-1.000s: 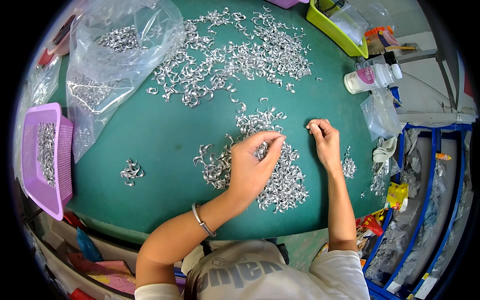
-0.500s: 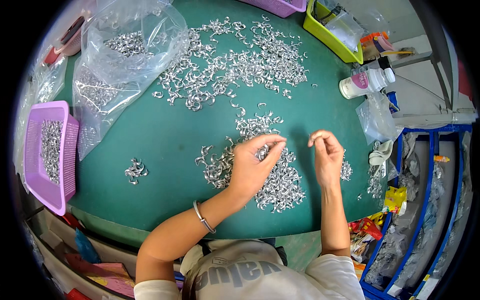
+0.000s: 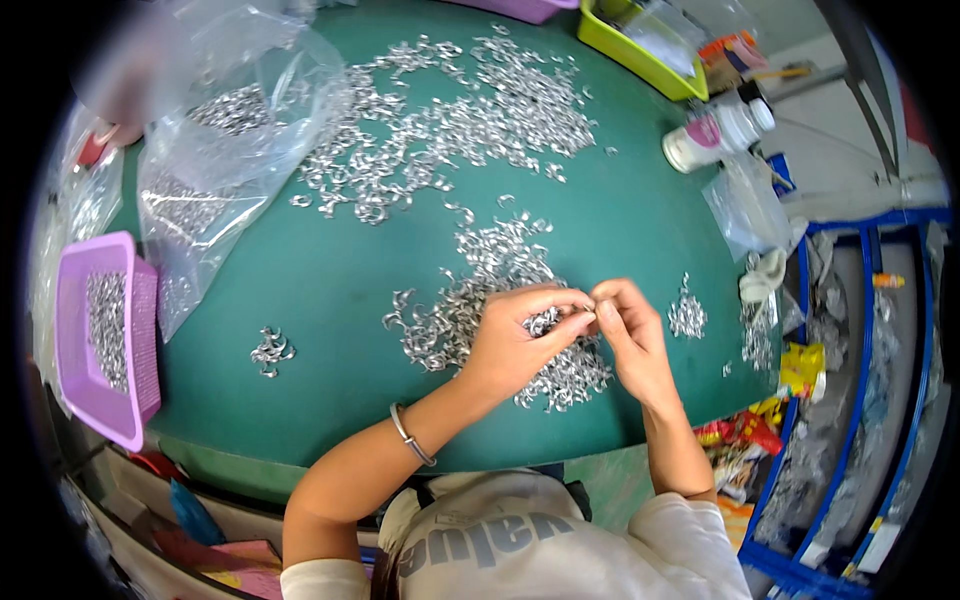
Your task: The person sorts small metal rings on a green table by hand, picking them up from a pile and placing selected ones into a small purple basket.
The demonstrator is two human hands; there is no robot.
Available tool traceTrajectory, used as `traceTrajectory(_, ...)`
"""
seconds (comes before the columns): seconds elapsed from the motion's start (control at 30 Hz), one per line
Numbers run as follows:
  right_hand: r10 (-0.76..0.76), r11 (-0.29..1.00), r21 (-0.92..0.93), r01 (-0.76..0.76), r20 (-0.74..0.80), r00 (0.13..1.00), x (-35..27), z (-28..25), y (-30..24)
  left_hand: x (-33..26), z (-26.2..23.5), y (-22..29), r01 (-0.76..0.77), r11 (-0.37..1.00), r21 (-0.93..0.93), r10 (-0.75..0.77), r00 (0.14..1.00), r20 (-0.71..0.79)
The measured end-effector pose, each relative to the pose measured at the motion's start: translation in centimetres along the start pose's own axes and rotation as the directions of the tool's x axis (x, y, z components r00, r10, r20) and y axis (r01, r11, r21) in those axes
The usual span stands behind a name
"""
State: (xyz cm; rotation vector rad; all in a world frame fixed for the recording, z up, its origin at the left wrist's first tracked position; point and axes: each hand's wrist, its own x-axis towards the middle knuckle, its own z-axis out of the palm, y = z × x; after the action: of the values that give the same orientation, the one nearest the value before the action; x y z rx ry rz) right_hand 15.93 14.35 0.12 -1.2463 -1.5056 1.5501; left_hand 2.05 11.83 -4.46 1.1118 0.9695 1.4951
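Observation:
My left hand (image 3: 503, 338), with a metal bangle (image 3: 411, 436) at its wrist, is curled over the middle pile of small curved silvery metal pieces (image 3: 500, 256). Some pieces show between its thumb and fingers. Thumb and fingertips of my right hand (image 3: 637, 342) are pinched together against the left fingertips, at the right side of that pile. Whatever sits between the meeting fingertips is too small and covered to make out. A little heap of the same pieces (image 3: 687, 316) lies to the right of my right hand, another small cluster (image 3: 271, 350) far to the left.
A wide scatter of metal pieces (image 3: 455, 125) covers the far part of the green table (image 3: 330, 400). Clear plastic bags (image 3: 240, 170) and a purple basket (image 3: 145, 350) of pieces stand left. Far right are a green bin (image 3: 640, 52), a white bottle (image 3: 705, 140) and blue racks (image 3: 800, 400).
My right hand has come left until its fingertips meet those of my left hand; before, they were apart. The view has shifted slightly. A blurred shape now shows at the far left.

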Motion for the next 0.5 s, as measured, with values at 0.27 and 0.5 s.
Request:
traceTrajectory(0.27, 0.04, 0.975, -0.221, -0.007, 0.143, 0.989, -5.2, -3.1, 0.9, -0.6, 1.2, 0.1, -0.005, 1.0, -0.012, 0.009, 0.922, 0.386)
traceTrajectory(0.5, -0.016, 0.551, -0.82, -0.152, -0.193, 0.981, -9.5, -7.0, 2.8, -1.8, 2.5, -0.3, -0.079, 0.982, 0.172, 0.01, 0.929, 0.37)
